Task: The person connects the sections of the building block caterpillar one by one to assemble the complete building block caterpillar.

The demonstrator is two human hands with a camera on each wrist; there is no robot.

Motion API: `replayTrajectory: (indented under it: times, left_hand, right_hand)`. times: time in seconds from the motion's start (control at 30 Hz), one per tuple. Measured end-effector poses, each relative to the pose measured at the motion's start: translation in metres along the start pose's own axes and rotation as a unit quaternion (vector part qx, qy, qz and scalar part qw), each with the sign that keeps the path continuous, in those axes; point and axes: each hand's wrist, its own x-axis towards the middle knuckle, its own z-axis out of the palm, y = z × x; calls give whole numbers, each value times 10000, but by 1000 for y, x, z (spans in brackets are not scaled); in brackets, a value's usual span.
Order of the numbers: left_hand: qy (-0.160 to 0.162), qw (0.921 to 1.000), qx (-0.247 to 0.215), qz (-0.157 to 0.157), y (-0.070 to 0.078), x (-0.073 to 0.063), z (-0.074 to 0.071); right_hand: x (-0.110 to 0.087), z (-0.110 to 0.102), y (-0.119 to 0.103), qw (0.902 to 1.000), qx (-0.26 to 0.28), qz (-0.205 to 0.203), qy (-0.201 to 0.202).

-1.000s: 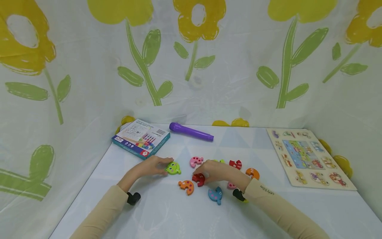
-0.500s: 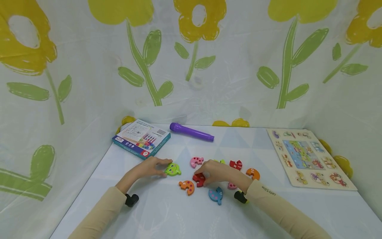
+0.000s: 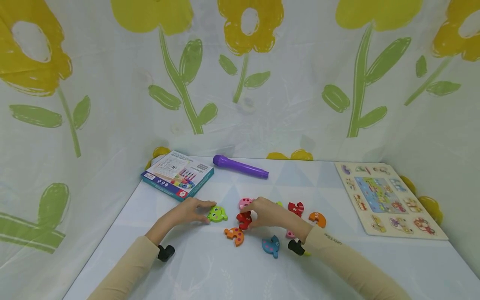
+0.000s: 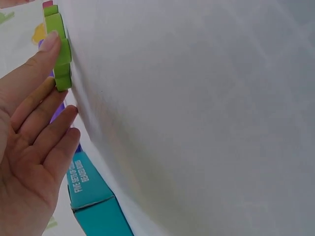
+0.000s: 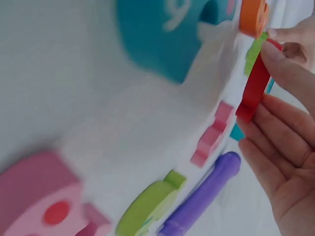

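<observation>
On the left of the table, my left hand [image 3: 188, 209] holds a green smiling-face puzzle piece [image 3: 217, 213] at its edge. The left wrist view has the thumb on one side of this green block [image 4: 63, 59] and fingers at the other. A red piece marked 2 [image 3: 244, 221] is pinched between thumb and fingers of my right hand [image 3: 268, 213]. In the right wrist view the red piece [image 5: 256, 83] looks tilted up on edge. Near it lie an orange piece marked 3 [image 3: 234, 235], a pink dotted piece [image 3: 244, 203] partly hidden by the right hand, and a blue piece [image 3: 271, 246].
Right of the hand lie a red piece marked 8 [image 3: 296, 208] and an orange piece marked 10 [image 3: 318, 219]. A purple toy microphone [image 3: 241, 167] and a flat box [image 3: 178, 175] are at the back. A wooden picture board [image 3: 388, 200] lies far right.
My right hand has moved slightly left and away from me with the red piece, which has turned and left its earlier spot. The left hand and green piece have barely moved.
</observation>
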Motion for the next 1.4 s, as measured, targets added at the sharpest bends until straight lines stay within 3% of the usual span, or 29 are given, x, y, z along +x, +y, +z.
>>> replayTrajectory:
  times: [0.63, 1.03, 1.4]
  left_hand:
    - [163, 9980, -63, -607, 1, -3, 5]
    - [162, 9987, -98, -474, 3, -4, 5]
    - [123, 9990, -84, -425, 5, -3, 4]
  right_hand:
    - [29, 11, -25, 9982, 0, 388, 449]
    - [39, 20, -39, 9934, -105, 992, 559]
    - [39, 20, -41, 9906, -256, 1159, 673]
